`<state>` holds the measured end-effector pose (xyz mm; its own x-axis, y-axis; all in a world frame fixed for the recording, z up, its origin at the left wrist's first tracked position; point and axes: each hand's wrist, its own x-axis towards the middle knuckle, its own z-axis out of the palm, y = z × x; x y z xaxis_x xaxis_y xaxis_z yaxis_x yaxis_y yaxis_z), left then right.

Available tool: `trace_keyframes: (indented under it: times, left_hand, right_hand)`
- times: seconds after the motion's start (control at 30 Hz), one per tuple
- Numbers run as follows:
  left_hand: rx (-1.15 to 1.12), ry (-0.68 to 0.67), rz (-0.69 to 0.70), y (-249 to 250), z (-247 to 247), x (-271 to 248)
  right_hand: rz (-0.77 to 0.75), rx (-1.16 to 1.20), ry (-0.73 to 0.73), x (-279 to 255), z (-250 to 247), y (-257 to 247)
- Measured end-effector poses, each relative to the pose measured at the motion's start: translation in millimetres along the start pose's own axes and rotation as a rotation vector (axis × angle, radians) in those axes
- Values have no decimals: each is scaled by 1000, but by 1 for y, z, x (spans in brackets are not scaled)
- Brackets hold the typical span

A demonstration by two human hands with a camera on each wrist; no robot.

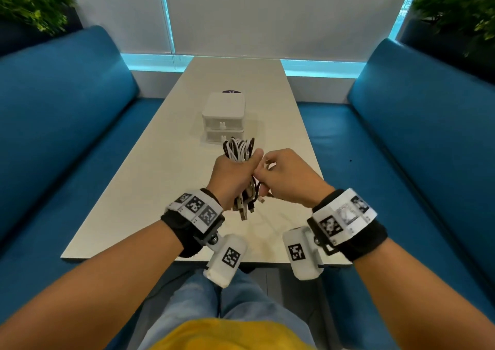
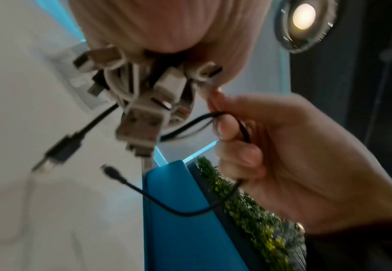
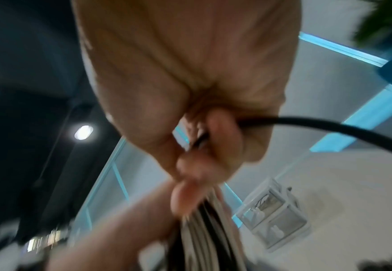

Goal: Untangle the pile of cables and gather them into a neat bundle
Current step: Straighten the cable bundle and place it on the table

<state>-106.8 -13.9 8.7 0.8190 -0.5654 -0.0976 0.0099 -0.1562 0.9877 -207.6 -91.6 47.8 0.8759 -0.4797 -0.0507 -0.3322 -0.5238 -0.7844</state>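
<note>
The left hand (image 1: 232, 176) squeezes the cable bundle (image 1: 239, 150). Right fingers (image 2: 227, 126) pinch a black cable (image 2: 191, 212). Pulling hard could drag the bundle loose.

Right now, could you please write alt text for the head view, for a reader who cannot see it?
Above a pale table, the left hand grips a bundle of black and white cables upright, plugs hanging below, while the right hand pinches a black cable beside it. A small white drawer unit stands behind; blue benches flank the table.
</note>
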Motion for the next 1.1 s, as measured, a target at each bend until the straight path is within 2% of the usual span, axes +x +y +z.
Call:
trace_keyframes:
  times: [0.07,0.13,0.2,0.3,0.4,0.53,0.7,0.77,0.87,1.1]
  left_hand:
    - [31,-115,-119,2,-9,1]
    - [21,-219,-199,3,-14,2]
    - [-38,-330,-263,2,-16,2]
    - [-192,-514,-356,-1,-17,4]
    - [-265,-630,-391,4,-19,-1]
    - [-368,-672,-426,6,-19,-3]
    - [-495,-662,-421,0,-12,-3]
    - [-489,-696,-392,-3,-12,-1]
    - [-510,-789,-423,-7,-17,3]
    - [-632,-910,-421,-5,-25,13]
  right_hand:
    - [6,87,-146,-1,-11,-3]
    - [-26,126,-224,-1,-16,-3]
    - [-67,95,-198,1,-16,-1]
    - [-198,-49,-50,5,-13,4]
    - [-309,18,-15,5,-11,9]
    - [-380,128,33,10,-10,14]
    - [-319,178,35,15,-14,13]
    - [-283,173,19,18,-16,13]
    - [-289,158,-1,21,-17,10]
    - [-294,152,68,23,-18,-2]
